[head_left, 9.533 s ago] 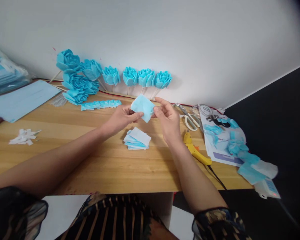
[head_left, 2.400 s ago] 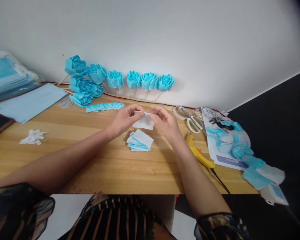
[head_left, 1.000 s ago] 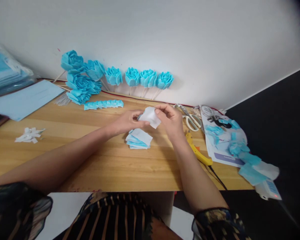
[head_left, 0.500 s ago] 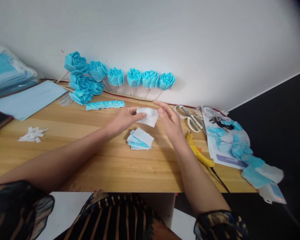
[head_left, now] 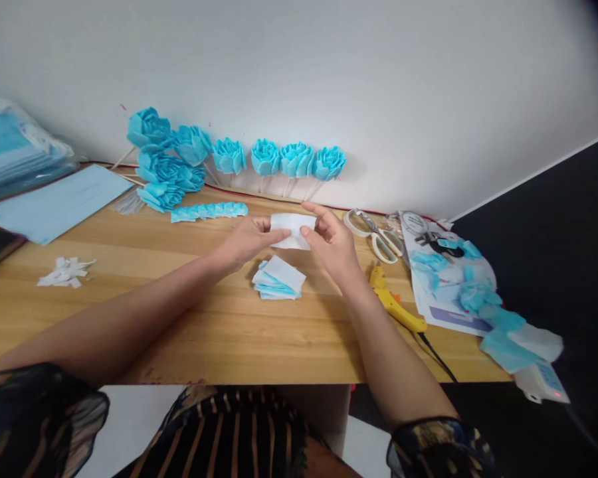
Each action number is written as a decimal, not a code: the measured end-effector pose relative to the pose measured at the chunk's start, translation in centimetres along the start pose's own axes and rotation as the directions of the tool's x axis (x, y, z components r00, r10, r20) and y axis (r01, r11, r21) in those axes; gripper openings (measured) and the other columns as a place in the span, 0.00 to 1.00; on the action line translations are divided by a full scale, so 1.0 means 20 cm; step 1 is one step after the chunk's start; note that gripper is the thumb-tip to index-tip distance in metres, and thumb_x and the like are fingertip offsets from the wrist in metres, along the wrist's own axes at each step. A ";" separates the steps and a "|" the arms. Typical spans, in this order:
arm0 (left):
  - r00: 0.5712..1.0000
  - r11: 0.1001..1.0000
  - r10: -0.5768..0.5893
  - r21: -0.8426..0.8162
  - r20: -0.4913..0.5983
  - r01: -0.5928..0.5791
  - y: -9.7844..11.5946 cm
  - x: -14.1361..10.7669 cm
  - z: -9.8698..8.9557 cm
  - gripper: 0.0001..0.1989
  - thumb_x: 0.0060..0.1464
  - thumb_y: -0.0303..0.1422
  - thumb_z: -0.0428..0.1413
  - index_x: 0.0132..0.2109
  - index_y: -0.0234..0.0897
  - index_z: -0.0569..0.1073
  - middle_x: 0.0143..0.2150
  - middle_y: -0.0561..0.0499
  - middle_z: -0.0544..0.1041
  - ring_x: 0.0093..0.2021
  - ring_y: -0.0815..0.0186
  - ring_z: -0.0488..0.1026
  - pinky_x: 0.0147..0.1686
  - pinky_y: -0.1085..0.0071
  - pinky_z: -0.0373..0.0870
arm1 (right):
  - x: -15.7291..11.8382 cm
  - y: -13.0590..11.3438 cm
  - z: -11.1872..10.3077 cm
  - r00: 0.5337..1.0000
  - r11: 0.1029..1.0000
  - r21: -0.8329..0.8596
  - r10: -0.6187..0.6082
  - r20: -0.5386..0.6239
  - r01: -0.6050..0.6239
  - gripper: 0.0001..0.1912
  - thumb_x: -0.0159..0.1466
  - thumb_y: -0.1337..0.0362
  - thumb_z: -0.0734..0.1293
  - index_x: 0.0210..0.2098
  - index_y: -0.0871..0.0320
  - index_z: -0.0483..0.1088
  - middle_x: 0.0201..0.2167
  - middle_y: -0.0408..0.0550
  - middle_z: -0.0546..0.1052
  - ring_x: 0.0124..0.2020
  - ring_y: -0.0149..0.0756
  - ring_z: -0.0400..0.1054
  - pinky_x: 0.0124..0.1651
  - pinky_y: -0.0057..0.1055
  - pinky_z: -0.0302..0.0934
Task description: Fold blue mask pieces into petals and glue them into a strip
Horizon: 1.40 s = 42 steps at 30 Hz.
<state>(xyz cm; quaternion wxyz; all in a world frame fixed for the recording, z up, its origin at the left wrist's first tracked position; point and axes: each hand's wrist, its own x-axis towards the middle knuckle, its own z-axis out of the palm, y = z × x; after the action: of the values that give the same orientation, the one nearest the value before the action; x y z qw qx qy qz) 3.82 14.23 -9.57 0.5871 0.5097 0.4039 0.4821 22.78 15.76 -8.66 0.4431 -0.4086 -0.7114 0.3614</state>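
Observation:
A small white sheet [head_left: 285,222], thin like fabric or paper, is held up between both hands above the table. My left hand [head_left: 252,242] pinches its left side, thumb lying across the front. On the right side my right hand [head_left: 329,242] grips it with the thumb near the middle and the index finger stretched out above. Just below the hands lies a small stack of blue and white squares [head_left: 279,279] on the wooden table [head_left: 199,332]. Behind my left hand is a row of folded light-blue pieces [head_left: 209,212].
Blue handmade flowers [head_left: 264,157] on sticks lean along the wall. White-handled scissors [head_left: 379,239] and a yellow glue gun [head_left: 396,305] lie right, beside a paper sheet [head_left: 458,322] with blue scraps. White strips [head_left: 66,272], a light-blue sheet [head_left: 60,202] and a plastic-wrapped stack [head_left: 14,149] are left.
My right thumb has moved left over the sheet, closer to the left thumb. The sheet now looks flatter and more level. The stack below stays in place.

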 end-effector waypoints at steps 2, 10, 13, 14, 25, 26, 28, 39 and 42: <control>0.999 1.000 0.006 0.025 -0.036 -0.005 0.00 0.01 -0.01 0.10 0.47 0.36 0.66 0.31 0.33 0.79 0.28 0.50 0.79 0.27 0.68 0.72 0.31 0.71 0.69 | 0.00 -0.01 -0.01 0.999 1.000 0.004 -0.025 -0.029 0.025 0.24 0.65 0.60 0.66 0.61 0.49 0.67 0.39 0.44 0.79 0.40 0.39 0.74 0.45 0.37 0.70; 0.997 0.979 0.023 -0.202 -0.080 -0.039 0.01 0.03 -0.03 0.08 0.50 0.33 0.64 0.35 0.31 0.78 0.29 0.48 0.79 0.27 0.70 0.72 0.30 0.72 0.68 | 0.00 -0.04 -0.04 0.939 0.913 -0.244 -0.344 -0.028 0.327 0.10 0.65 0.68 0.65 0.44 0.49 0.74 0.58 0.47 0.76 0.62 0.44 0.67 0.66 0.50 0.57; 0.998 0.971 0.000 -0.238 -0.067 -0.016 0.01 0.02 -0.02 0.10 0.51 0.33 0.64 0.38 0.31 0.79 0.29 0.48 0.79 0.27 0.69 0.73 0.30 0.72 0.68 | 0.00 -0.02 -0.03 0.939 0.908 -0.255 -0.344 0.007 0.334 0.11 0.64 0.69 0.66 0.43 0.49 0.74 0.59 0.48 0.76 0.62 0.44 0.67 0.66 0.50 0.57; 0.998 0.971 -0.002 -0.240 -0.058 -0.012 0.00 0.02 -0.02 0.10 0.51 0.34 0.64 0.38 0.30 0.79 0.29 0.48 0.79 0.27 0.69 0.73 0.30 0.72 0.68 | 0.00 -0.01 -0.03 0.943 0.913 -0.244 -0.333 0.019 0.328 0.11 0.64 0.69 0.66 0.44 0.49 0.75 0.59 0.47 0.76 0.62 0.44 0.67 0.66 0.50 0.57; 1.000 0.987 0.000 -0.159 -0.001 0.000 -0.03 0.01 -0.01 0.14 0.51 0.39 0.65 0.38 0.31 0.79 0.31 0.47 0.81 0.29 0.68 0.73 0.33 0.70 0.71 | -0.01 0.03 0.01 1.000 0.998 0.049 -0.028 -0.013 0.028 0.08 0.64 0.57 0.69 0.38 0.55 0.75 0.37 0.44 0.82 0.40 0.36 0.76 0.49 0.35 0.68; 1.000 0.989 0.001 -0.145 -0.001 -0.002 -0.03 0.01 -0.01 0.14 0.51 0.39 0.65 0.38 0.31 0.79 0.31 0.47 0.81 0.29 0.68 0.73 0.33 0.70 0.71 | -0.01 0.04 0.01 1.000 0.998 0.060 -0.016 -0.023 0.017 0.09 0.64 0.56 0.70 0.37 0.55 0.75 0.37 0.44 0.81 0.40 0.36 0.75 0.49 0.34 0.68; 1.000 0.993 0.011 -0.119 -0.003 -0.012 -0.02 0.01 -0.01 0.16 0.52 0.41 0.64 0.39 0.31 0.79 0.32 0.47 0.80 0.30 0.68 0.73 0.33 0.71 0.70 | -0.01 0.04 0.02 0.999 0.997 0.075 0.000 -0.038 0.003 0.09 0.63 0.56 0.70 0.36 0.55 0.75 0.35 0.44 0.81 0.39 0.35 0.75 0.48 0.34 0.68; 0.991 0.991 0.130 0.011 -0.036 -0.130 -0.01 0.00 0.01 0.33 0.46 0.34 0.69 0.58 0.34 0.69 0.49 0.45 0.77 0.41 0.66 0.72 0.38 0.72 0.69 | 0.00 0.03 0.03 0.993 0.994 0.106 0.052 -0.101 -0.041 0.08 0.62 0.58 0.70 0.33 0.57 0.74 0.30 0.41 0.78 0.32 0.31 0.70 0.40 0.29 0.64; 0.989 0.990 0.139 0.011 -0.040 -0.139 -0.01 0.00 0.01 0.31 0.48 0.32 0.67 0.59 0.33 0.69 0.46 0.46 0.77 0.38 0.68 0.71 0.37 0.72 0.68 | 0.00 0.02 0.03 0.994 0.993 0.105 0.062 -0.085 -0.053 0.09 0.61 0.57 0.70 0.32 0.56 0.73 0.30 0.42 0.77 0.33 0.32 0.70 0.41 0.30 0.64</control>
<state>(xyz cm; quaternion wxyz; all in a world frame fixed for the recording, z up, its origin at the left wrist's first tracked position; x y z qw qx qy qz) 4.16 14.26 -9.72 0.5416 0.5290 0.3812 0.5305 22.38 15.88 -9.29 0.4840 -0.4213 -0.6593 0.3919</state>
